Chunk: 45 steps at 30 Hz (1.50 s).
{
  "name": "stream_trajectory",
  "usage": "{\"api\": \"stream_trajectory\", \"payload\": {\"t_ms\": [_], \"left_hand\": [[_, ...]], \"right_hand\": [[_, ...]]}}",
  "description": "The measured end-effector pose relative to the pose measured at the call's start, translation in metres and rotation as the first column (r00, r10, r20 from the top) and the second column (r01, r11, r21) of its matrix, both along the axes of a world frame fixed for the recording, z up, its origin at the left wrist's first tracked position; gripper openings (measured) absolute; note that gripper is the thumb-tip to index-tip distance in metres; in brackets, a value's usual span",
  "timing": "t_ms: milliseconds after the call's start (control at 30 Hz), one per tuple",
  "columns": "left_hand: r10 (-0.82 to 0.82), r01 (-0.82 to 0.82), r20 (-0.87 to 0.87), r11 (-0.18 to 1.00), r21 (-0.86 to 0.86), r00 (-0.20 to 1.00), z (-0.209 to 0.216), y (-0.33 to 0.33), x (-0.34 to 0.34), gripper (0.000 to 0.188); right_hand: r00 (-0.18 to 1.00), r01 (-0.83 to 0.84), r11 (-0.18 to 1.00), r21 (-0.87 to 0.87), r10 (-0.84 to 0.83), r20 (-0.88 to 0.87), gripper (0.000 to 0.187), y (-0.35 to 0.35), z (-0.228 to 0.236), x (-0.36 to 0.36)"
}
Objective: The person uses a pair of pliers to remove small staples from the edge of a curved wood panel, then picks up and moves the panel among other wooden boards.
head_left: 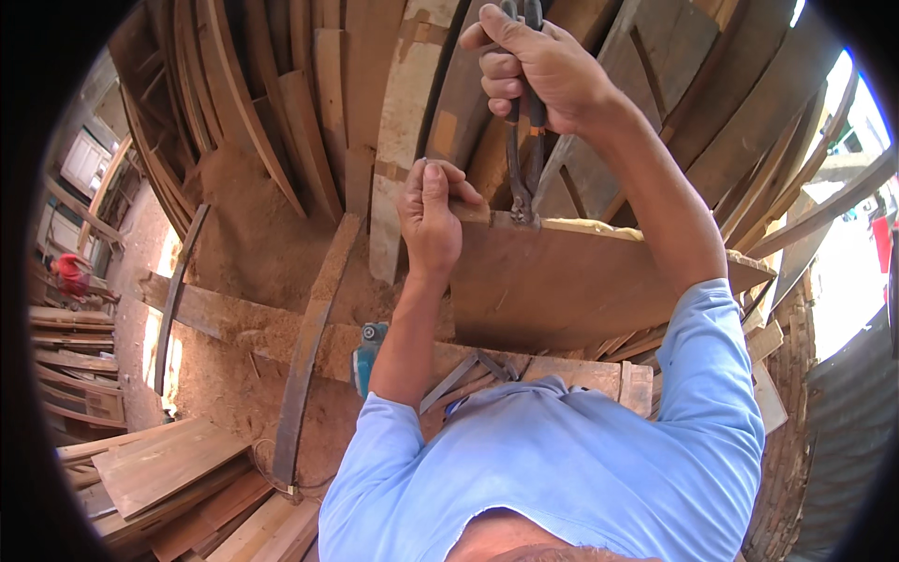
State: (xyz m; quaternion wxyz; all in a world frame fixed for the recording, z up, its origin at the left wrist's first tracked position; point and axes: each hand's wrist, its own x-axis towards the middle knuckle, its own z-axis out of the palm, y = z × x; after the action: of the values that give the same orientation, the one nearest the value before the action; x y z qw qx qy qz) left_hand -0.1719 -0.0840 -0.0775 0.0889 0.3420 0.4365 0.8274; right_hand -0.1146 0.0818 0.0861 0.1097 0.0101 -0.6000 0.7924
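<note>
My right hand [543, 70] is closed round the dark grips of long-handled pincers [521, 173]. Their metal jaws point down and meet the top edge of a broad brown wooden board [552, 281] standing on edge in front of me. Whether the jaws bite on anything there is too small to tell. At the board's left end, my left hand [433, 220] is closed on its upper corner, thumb up and fingers curled over the edge. Pale, rough material runs along the board's top edge to the right of the pincers.
Tall planks [318, 112] lean along the far side. A sawdust-covered beam [234, 314] crosses below, with a curved dark strip [314, 347] over it. A teal power tool [368, 361] sits beside my left forearm. Stacked boards [169, 459] lie at lower left; a person in red [70, 274] is far left.
</note>
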Motion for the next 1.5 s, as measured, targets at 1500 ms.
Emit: {"api": "stream_trajectory", "payload": {"t_ms": [1500], "left_hand": [[-0.017, 0.017, -0.002, 0.999, 0.034, 1.0, -0.002, 0.001, 0.004, 0.035]], "right_hand": [[0.985, -0.021, 0.987, -0.158, -0.007, -0.171, 0.041, 0.013, 0.009, 0.055]]}}
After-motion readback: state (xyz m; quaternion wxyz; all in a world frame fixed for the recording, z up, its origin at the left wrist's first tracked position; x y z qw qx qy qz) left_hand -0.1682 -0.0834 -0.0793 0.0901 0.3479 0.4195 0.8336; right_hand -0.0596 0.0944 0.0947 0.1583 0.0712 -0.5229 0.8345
